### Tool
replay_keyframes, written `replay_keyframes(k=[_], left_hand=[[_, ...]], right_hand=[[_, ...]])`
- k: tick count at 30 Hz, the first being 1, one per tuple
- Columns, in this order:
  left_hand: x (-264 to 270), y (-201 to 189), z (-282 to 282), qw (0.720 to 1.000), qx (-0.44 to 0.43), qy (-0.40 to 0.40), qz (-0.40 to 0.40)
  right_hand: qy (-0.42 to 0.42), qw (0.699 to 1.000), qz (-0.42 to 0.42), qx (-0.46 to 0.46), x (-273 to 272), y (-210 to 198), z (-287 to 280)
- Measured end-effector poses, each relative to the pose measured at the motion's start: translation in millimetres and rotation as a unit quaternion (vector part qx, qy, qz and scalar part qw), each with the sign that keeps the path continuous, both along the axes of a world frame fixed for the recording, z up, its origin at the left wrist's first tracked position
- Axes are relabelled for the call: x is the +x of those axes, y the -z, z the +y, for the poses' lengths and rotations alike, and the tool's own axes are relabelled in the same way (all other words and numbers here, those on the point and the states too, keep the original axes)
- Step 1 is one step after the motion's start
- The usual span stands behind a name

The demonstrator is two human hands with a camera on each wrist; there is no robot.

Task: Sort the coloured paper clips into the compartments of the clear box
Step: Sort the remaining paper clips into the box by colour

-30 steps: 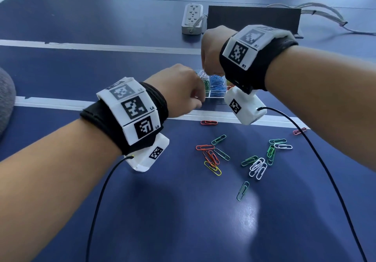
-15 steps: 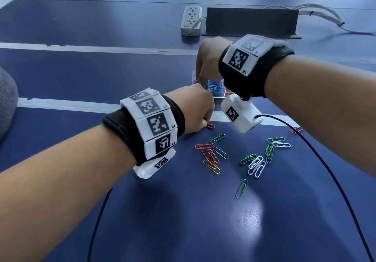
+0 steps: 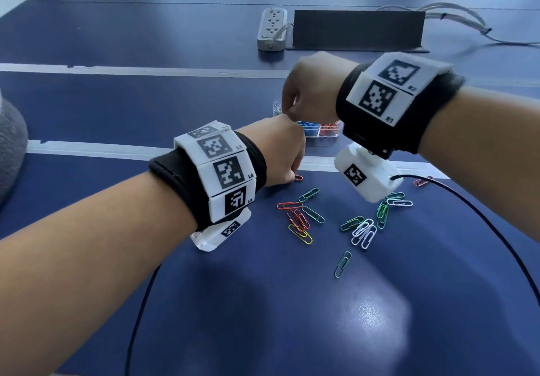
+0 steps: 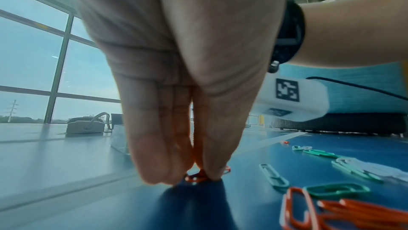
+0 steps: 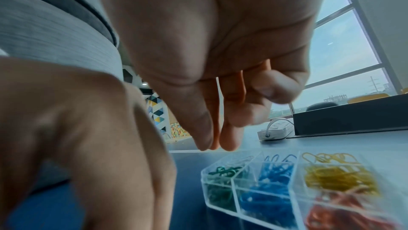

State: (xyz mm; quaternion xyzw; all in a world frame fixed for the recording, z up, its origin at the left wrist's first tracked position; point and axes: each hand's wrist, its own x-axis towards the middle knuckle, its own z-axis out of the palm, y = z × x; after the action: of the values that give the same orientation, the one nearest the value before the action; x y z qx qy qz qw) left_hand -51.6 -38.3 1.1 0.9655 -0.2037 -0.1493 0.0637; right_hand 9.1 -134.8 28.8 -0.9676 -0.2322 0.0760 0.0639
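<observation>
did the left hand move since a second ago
Yes: the left hand dropped from beside the clear compartment box, across the white tape line, to a red paper clip.

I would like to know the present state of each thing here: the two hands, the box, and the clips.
left hand: down at the table, fingertips pinching a red clip.
right hand: above the clear box, fingers curled; I cannot tell if it holds anything.
clear box: open, compartments holding clips by colour.
loose clips: lying scattered on the table, unsorted.
power strip: lying on the table, cable attached.
</observation>
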Motion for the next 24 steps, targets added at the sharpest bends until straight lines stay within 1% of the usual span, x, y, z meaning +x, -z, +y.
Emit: replay_keyframes(k=[3, 6, 9, 11, 14, 19, 24], left_hand=[[-1.5, 2.1, -3.1, 1.0, 0.012, 0.002, 0.001], [-3.3, 6.3, -5.6, 0.999, 0.042, 0.007, -0.002], [-4.2, 7.1, -5.1, 0.999, 0.049, 0.022, -0.005], [-4.8, 6.3, -2.6, 0.999, 0.039, 0.029, -0.007], [-7.0, 4.0, 1.9, 1.0, -0.002, 0.022, 0.002], [-14.2, -2.3, 11.5, 0.998, -0.069, 0.001, 0.003], [-19.3, 1.4, 14.8, 0.997, -0.051, -0.022, 0.046]], right_hand=[[-0.006, 1.0, 0.012, -0.017, -10.3, 1.8, -15.6], [-0.024, 0.998, 0.032, -0.043, -24.1, 3.5, -37.4], [-0.042, 0.995, 0.057, -0.066, -38.3, 6.1, -62.2], [-0.037, 0.994, 0.072, -0.076, -46.0, 7.0, -78.7], [-0.02, 0.992, 0.093, -0.083, -56.5, 8.7, -100.5], [0.006, 0.995, 0.067, -0.075, -58.0, 10.1, -128.4], [0.012, 0.991, 0.077, -0.112, -54.2, 15.7, -148.2]])
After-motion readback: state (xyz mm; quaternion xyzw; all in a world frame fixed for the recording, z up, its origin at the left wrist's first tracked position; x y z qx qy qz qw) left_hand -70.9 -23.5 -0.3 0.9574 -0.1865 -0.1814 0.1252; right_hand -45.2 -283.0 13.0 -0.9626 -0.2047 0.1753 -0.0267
